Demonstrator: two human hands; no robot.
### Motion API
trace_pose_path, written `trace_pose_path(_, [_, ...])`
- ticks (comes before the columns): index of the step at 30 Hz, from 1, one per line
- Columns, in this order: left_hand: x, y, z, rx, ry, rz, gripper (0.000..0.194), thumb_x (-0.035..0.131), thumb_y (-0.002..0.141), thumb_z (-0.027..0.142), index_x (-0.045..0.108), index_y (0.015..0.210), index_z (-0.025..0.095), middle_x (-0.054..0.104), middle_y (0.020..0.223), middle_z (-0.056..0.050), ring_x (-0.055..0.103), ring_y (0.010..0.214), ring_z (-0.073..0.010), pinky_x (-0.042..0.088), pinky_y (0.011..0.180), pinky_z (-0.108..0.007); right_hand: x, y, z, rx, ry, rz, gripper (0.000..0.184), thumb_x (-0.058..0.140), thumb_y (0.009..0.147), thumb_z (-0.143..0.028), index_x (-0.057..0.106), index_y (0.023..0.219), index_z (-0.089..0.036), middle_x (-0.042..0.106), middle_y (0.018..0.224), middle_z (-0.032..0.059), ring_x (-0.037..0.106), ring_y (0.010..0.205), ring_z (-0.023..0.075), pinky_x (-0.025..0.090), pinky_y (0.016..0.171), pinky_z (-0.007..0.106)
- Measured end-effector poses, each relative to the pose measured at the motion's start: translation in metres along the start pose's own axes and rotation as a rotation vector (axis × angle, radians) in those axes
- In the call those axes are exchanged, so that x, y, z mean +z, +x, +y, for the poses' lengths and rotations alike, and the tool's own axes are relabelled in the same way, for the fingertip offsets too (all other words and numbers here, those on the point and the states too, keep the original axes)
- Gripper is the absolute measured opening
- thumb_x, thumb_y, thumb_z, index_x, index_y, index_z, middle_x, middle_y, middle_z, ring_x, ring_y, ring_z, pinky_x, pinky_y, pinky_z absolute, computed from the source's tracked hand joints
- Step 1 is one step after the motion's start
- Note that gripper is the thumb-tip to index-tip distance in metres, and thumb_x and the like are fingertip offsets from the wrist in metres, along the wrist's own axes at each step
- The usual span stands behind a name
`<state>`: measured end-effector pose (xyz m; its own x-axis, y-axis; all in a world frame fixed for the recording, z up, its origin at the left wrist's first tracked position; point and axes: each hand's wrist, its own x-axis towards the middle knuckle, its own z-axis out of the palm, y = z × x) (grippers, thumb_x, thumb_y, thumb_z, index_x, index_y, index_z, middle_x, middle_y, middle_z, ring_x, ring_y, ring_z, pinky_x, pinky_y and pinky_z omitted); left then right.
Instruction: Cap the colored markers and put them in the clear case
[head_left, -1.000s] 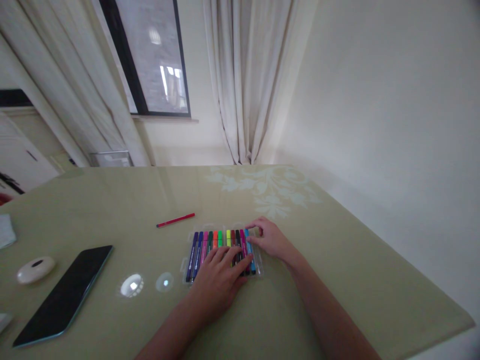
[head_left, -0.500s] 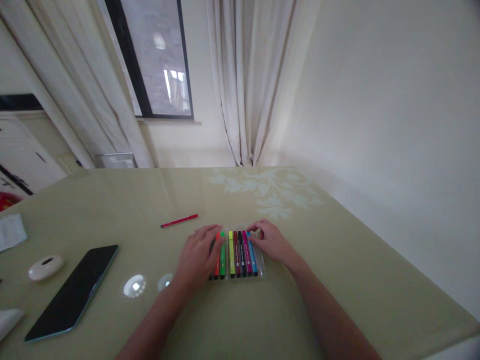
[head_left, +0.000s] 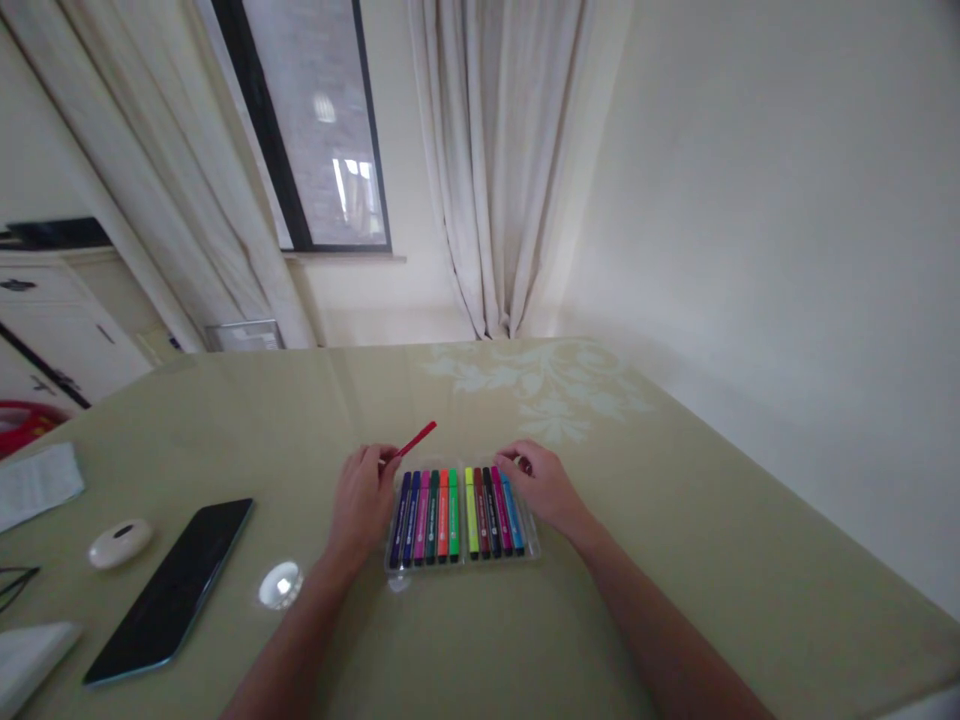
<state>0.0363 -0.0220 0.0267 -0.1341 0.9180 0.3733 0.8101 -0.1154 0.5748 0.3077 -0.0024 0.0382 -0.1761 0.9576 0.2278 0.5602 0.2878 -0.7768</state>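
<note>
A clear plastic case lies open on the table, with several coloured markers side by side in its two halves. Dark blue, pink, green and orange ones fill the left half; a yellow marker and a light blue marker are among those in the right. Pinched in my left hand is a slim red pen, slanting up to the right above the case's left half. My right hand rests at the case's upper right corner, fingers curled by the light blue marker's top; what they grip is hidden.
A dark tablet lies on the table to the left, near a white oval object and folded paper. A white device sits at the lower left. A wall borders the table's right side.
My left hand has moved left off the markers and picked up the red pen from the table, tilting it upward. My right hand has stayed at the case's upper right corner.
</note>
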Motion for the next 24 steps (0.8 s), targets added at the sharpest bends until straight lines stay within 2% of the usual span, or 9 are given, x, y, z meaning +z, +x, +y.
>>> trace_pose_path(2, [0.008, -0.012, 0.023, 0.075, -0.220, -0.036, 0.024, 0.046, 0.100, 0.035, 0.065, 0.104, 0.020, 0.068, 0.101, -0.007, 0.065, 0.091, -0.0232, 0.055, 0.082, -0.038, 0.004, -0.001, -0.006, 0.017, 0.192, -0.034, 0.026, 0.061, 0.096, -0.041, 0.073, 0.099, -0.019, 0.073, 0.091, 0.0054, 0.063, 0.079, 0.0178, 0.050, 0.076, 0.030])
trace_pose_path(4, [0.016, -0.028, 0.045, 0.207, -0.288, -0.130, 0.020, 0.048, 0.100, 0.031, 0.066, 0.103, 0.023, 0.068, 0.102, -0.007, 0.065, 0.097, -0.0234, 0.055, 0.087, -0.039, 0.009, -0.004, -0.012, 0.012, 0.365, -0.054, 0.030, 0.061, 0.095, -0.046, 0.072, 0.096, -0.019, 0.072, 0.088, 0.0043, 0.064, 0.080, 0.0181, 0.050, 0.075, 0.030])
trace_pose_path(6, [0.021, -0.041, 0.060, 0.234, -0.300, -0.171, 0.019, 0.048, 0.100, 0.029, 0.064, 0.108, 0.023, 0.069, 0.105, -0.008, 0.065, 0.099, -0.0242, 0.055, 0.088, -0.041, 0.013, -0.006, -0.017, 0.012, 0.481, -0.062, 0.032, 0.062, 0.093, -0.050, 0.070, 0.089, -0.019, 0.070, 0.082, 0.0028, 0.063, 0.077, 0.0177, 0.050, 0.072, 0.029])
trace_pose_path(10, [0.022, -0.049, 0.066, 0.218, -0.285, -0.191, 0.016, 0.049, 0.101, 0.029, 0.062, 0.108, 0.022, 0.069, 0.103, -0.008, 0.066, 0.096, -0.0248, 0.056, 0.084, -0.041, 0.018, -0.008, -0.023, 0.053, 0.622, -0.067, 0.036, 0.070, 0.085, -0.055, 0.070, 0.089, -0.019, 0.070, 0.084, 0.0028, 0.063, 0.078, 0.0178, 0.051, 0.073, 0.029])
trace_pose_path(14, [0.025, -0.054, 0.063, 0.317, -0.210, -0.234, 0.020, 0.047, 0.104, 0.029, 0.062, 0.113, 0.022, 0.071, 0.108, -0.008, 0.067, 0.101, -0.0238, 0.056, 0.088, -0.040, 0.009, -0.003, -0.019, 0.085, 0.622, -0.006, 0.034, 0.068, 0.085, -0.052, 0.071, 0.090, -0.019, 0.067, 0.077, 0.0019, 0.059, 0.068, 0.0154, 0.047, 0.063, 0.027])
trace_pose_path(16, [0.030, -0.061, 0.066, 0.442, -0.120, -0.275, 0.026, 0.046, 0.104, 0.027, 0.060, 0.125, 0.022, 0.070, 0.123, -0.009, 0.065, 0.114, -0.0251, 0.054, 0.097, -0.043, -0.002, 0.002, -0.012, 0.096, 0.608, 0.042, 0.032, 0.068, 0.085, -0.049, 0.072, 0.090, -0.018, 0.063, 0.072, 0.0008, 0.055, 0.063, 0.0141, 0.044, 0.058, 0.027])
trace_pose_path(18, [0.034, -0.070, 0.070, 0.591, -0.020, -0.339, 0.039, 0.053, 0.101, 0.028, 0.053, 0.140, 0.024, 0.063, 0.141, -0.009, 0.058, 0.128, -0.0279, 0.047, 0.108, -0.048, -0.014, 0.006, -0.004, 0.136, 0.576, 0.077, 0.031, 0.069, 0.083, -0.046, 0.072, 0.092, -0.017, 0.062, 0.069, 0.0002, 0.054, 0.059, 0.0132, 0.041, 0.054, 0.025])
trace_pose_path(21, [0.039, -0.079, 0.073, 0.694, 0.078, -0.418, 0.052, 0.061, 0.097, 0.028, 0.047, 0.147, 0.028, 0.054, 0.153, -0.005, 0.050, 0.139, -0.0291, 0.040, 0.116, -0.052, -0.026, 0.008, 0.009, 0.216, 0.502, 0.018, 0.028, 0.069, 0.082, -0.039, 0.071, 0.098, -0.016, 0.064, 0.068, -0.0003, 0.056, 0.057, 0.0125, 0.042, 0.053, 0.024])
trace_pose_path(24, [0.038, -0.079, 0.072, 0.637, 0.084, -0.442, 0.043, 0.058, 0.098, 0.022, 0.052, 0.140, 0.027, 0.057, 0.149, -0.005, 0.053, 0.136, -0.0262, 0.042, 0.114, -0.049, -0.025, 0.006, 0.019, 0.250, 0.391, -0.097, 0.029, 0.067, 0.082, -0.029, 0.068, 0.109, -0.016, 0.067, 0.068, -0.0009, 0.059, 0.057, 0.0132, 0.046, 0.054, 0.024])
